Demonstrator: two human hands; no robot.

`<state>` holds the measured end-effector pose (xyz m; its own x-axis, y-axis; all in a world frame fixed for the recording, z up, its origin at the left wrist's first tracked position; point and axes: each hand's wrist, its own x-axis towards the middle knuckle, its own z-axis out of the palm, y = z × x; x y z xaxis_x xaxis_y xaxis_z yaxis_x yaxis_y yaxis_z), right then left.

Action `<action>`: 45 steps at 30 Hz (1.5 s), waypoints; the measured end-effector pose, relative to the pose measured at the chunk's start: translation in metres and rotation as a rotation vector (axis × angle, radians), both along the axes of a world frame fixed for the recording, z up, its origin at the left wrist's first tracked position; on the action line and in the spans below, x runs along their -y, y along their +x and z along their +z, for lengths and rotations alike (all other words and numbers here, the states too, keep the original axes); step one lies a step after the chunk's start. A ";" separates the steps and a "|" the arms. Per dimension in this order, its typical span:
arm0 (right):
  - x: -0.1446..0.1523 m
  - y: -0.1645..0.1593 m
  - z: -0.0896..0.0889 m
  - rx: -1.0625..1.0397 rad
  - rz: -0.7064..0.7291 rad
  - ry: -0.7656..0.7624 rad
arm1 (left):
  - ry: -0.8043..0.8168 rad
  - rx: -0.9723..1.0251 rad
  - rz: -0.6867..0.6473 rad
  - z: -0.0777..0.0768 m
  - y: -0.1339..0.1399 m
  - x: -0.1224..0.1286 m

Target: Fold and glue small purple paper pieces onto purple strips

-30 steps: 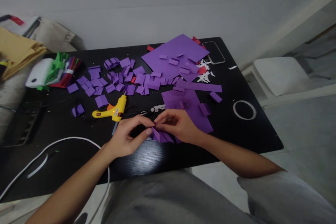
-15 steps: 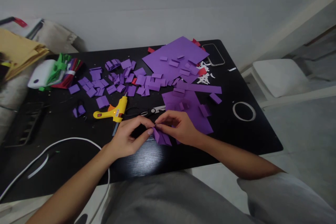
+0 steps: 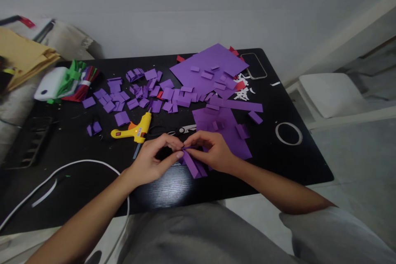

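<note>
Both hands meet over the near part of the black table, pinching a folded purple paper piece (image 3: 194, 166) between them. My left hand (image 3: 155, 159) grips its upper left edge with thumb and fingertips. Thumb and fingers of my right hand (image 3: 213, 150) close on its top from the other side. The paper's pleated end points down toward my body; its upper part is hidden by the fingers. Just beyond the hands lie scissors (image 3: 185, 129) with black handles. A yellow glue gun (image 3: 136, 129) rests left of them, its small light lit.
Many folded purple paper pieces (image 3: 151, 74) spread across the black table (image 3: 287, 165). Purple sheets (image 3: 201, 60), white paper scraps (image 3: 243, 93) and a tape ring (image 3: 288, 133) lie to the right. Pipe cleaners (image 3: 72, 80) and a white cable (image 3: 68, 166) are at left.
The purple paper has turned between my fingers, and its pleated end now reaches lower toward me. Both hands stay in nearly the same place. The view has shifted slightly.
</note>
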<state>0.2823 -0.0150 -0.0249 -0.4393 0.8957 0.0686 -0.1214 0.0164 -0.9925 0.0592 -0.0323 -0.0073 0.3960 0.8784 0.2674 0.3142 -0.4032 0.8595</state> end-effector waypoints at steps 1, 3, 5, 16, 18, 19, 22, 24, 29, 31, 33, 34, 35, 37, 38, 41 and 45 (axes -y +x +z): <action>0.000 0.000 0.000 0.009 0.000 0.011 | -0.013 0.002 -0.001 0.000 0.000 0.000; 0.000 0.000 0.001 0.030 0.003 0.046 | -0.034 0.001 -0.007 -0.001 -0.001 -0.001; -0.001 0.001 0.002 0.051 0.009 0.092 | -0.051 0.006 -0.014 -0.001 -0.001 -0.001; -0.002 0.002 0.003 0.049 -0.028 0.033 | -0.095 -0.026 -0.083 0.001 0.001 -0.008; -0.003 0.002 0.002 0.049 -0.036 0.013 | -0.082 -0.032 -0.096 0.003 0.001 -0.009; -0.003 0.002 0.001 0.045 -0.042 -0.004 | -0.084 -0.033 -0.099 0.004 0.001 -0.010; -0.003 0.001 0.000 0.021 -0.052 -0.072 | -0.109 -0.039 -0.111 0.004 -0.001 -0.011; -0.003 0.001 0.000 0.004 -0.047 -0.101 | -0.143 -0.043 -0.126 0.003 -0.002 -0.011; -0.003 0.000 -0.002 -0.027 -0.019 -0.096 | -0.204 -0.055 -0.139 0.001 -0.003 -0.011; -0.003 0.000 -0.003 -0.059 -0.008 -0.090 | -0.205 -0.055 -0.137 0.000 -0.003 -0.011; -0.003 0.000 -0.003 -0.073 0.005 -0.081 | -0.197 -0.055 -0.139 0.000 -0.003 -0.010; -0.003 0.000 -0.003 -0.071 0.011 -0.074 | -0.192 -0.058 -0.141 0.000 -0.003 -0.010; -0.004 0.000 -0.003 -0.066 0.017 -0.065 | -0.188 -0.061 -0.144 0.001 -0.003 -0.010; -0.004 0.001 -0.002 -0.056 0.023 -0.053 | -0.182 -0.068 -0.147 0.001 -0.003 -0.009; -0.005 0.002 -0.002 -0.057 0.022 -0.052 | -0.179 -0.069 -0.148 0.001 -0.003 -0.009; -0.006 0.003 -0.002 -0.065 0.019 -0.067 | -0.173 -0.066 -0.137 0.002 -0.003 -0.008; -0.007 0.004 -0.002 -0.081 0.028 -0.071 | -0.165 -0.043 -0.108 0.002 -0.002 -0.008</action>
